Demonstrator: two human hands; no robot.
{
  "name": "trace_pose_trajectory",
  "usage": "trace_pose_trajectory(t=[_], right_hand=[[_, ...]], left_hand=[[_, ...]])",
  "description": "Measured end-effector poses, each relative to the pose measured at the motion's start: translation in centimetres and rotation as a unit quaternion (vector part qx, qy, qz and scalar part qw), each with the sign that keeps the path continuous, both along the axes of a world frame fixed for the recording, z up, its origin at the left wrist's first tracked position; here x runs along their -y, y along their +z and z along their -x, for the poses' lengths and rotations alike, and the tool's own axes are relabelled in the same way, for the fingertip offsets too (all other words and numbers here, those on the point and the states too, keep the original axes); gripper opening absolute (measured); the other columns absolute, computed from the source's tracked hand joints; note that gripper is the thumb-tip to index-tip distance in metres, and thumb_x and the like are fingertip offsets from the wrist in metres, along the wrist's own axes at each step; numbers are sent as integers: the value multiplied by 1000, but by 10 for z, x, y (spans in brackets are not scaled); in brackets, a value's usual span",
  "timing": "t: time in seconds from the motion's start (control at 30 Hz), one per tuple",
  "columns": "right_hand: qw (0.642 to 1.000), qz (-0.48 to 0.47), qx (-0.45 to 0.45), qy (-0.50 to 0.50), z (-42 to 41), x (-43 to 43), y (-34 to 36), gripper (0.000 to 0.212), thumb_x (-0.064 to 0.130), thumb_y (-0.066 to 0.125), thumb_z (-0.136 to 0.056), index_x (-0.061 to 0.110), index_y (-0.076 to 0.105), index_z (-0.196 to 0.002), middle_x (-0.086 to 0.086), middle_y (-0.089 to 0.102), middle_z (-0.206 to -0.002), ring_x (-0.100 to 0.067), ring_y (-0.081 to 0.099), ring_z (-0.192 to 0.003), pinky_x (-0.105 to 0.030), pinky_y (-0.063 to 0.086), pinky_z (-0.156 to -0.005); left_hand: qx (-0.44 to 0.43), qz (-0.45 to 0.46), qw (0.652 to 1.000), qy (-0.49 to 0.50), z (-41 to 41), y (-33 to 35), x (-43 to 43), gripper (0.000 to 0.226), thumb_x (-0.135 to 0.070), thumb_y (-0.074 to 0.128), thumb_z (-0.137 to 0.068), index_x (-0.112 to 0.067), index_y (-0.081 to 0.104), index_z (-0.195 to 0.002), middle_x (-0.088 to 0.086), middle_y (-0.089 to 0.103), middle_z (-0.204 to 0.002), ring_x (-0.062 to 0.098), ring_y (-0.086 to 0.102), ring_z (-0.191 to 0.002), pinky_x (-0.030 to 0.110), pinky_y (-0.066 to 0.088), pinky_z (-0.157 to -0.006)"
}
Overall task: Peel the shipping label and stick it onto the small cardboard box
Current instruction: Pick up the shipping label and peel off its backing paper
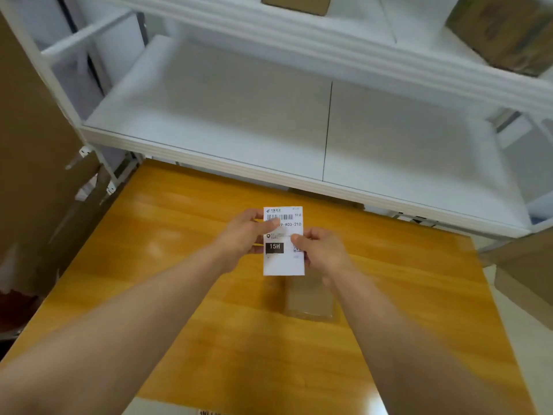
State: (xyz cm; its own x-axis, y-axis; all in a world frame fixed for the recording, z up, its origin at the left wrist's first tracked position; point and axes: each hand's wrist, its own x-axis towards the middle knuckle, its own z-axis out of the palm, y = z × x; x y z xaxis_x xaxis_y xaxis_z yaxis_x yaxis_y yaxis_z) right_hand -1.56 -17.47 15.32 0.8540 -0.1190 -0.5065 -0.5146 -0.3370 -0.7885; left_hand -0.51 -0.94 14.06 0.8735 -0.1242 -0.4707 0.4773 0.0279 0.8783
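In the head view, a white rectangular paper shipping label with a barcode and a black "15H" block was held upright above the orange wooden bench, printed face toward the camera. The left hand pinched its upper left edge, thumb across the barcode. The right hand pinched its right edge near the middle, fingers curled. Judging by this, the peel was only starting. No backing sheet could be seen coming away, though blur made that hard to confirm, and sticking was all left to do. The small brown cardboard box lay flat on the bench, blurred, with no label visible on it. The label hung just above the box's far end, clear of it, with both hands over that end. A white metal shelf stood well beyond the box.
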Motion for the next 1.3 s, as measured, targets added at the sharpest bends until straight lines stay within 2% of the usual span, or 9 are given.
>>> trace_pose_trajectory(t=[0.1, 0.33, 0.47, 0.6, 0.77, 0.93, 1.03, 1.17, 1.3], right_hand=[[999, -36, 4, -7, 16, 8, 17, 8, 19, 67, -95, 11, 70, -95, -6, 79, -93, -23, 75, -82, -28, 53, -57], [992, -123, 19, -4, 44, 9, 55, 13, 23, 67, -94, 12, 70, -101, -4, 81, -90, -23, 76, -84, -37, 58, -68], [989, -137, 45, 14, 54, 10, 78, 12, 21, 68, -94, 11, 73, -98, -5, 81, -86, -17, 75, -69, -26, 54, -52], [988, -129, 82, 19, 57, 12, 101, 13, 20, 67, -95, 12, 74, -103, -5, 81, -91, -15, 77, -70, -22, 54, -49], [989, -108, 98, 37, 57, 24, 117, 10, 19, 68, -94, 14, 72, -101, -1, 81, -93, -16, 78, -80, -26, 59, -61], [978, -131, 160, 33, 50, 27, 139, 18, 21, 74, -88, 13, 71, -104, -1, 81, -92, -17, 77, -85, -33, 59, -77], [973, -158, 169, 26, 46, 26, 155, 20, 16, 75, -86, 11, 71, -105, -5, 81, -90, -19, 78, -81, -31, 60, -67], [970, -169, 172, -1, 43, 22, 162, 13, 9, 74, -87, 11, 73, -100, -7, 81, -88, -24, 79, -79, -37, 62, -66], [960, -185, 194, -82, 37, 20, 163, 10, 8, 74, -88, 13, 73, -96, -6, 81, -86, -25, 79, -77, -41, 63, -65]], left_hand=[[43, 6, 998, 42, 2, 25, -4, 14, -20, 65, -94, -9, 63, -102, 4, 78, -93, 23, 74, -89, 35, 59, -76], [176, -76, 979, 75, 19, 71, 0, 4, -9, 64, -94, -7, 65, -91, 5, 74, -84, 20, 73, -79, 28, 58, -60], [289, -161, 940, 80, 27, 84, 4, 14, -12, 63, -93, -21, 65, -84, 0, 71, -86, 23, 70, -85, 43, 61, -65], [358, -227, 900, 103, 35, 98, 9, 8, -18, 64, -94, -24, 65, -88, -9, 71, -88, 13, 68, -86, 37, 60, -68], [252, -102, 956, 110, 38, 125, 7, 8, -13, 70, -90, -12, 64, -85, 10, 74, -85, 20, 75, -82, 30, 60, -59], [230, -51, 968, 88, 44, 140, 11, 9, -11, 70, -89, -4, 63, -91, 20, 74, -90, 20, 76, -76, 28, 57, -58], [219, -15, 972, 78, 48, 148, 16, 7, -9, 69, -90, -5, 63, -89, 26, 72, -92, 22, 76, -73, 29, 57, -56], [202, 18, 977, 68, 50, 157, 19, 8, -14, 66, -93, -7, 62, -90, 15, 75, -84, 18, 73, -68, 30, 56, -57], [146, -3, 989, -39, 54, 158, 13, 16, -21, 69, -90, -7, 65, -96, 7, 77, -82, 18, 70, -67, 32, 57, -61]])
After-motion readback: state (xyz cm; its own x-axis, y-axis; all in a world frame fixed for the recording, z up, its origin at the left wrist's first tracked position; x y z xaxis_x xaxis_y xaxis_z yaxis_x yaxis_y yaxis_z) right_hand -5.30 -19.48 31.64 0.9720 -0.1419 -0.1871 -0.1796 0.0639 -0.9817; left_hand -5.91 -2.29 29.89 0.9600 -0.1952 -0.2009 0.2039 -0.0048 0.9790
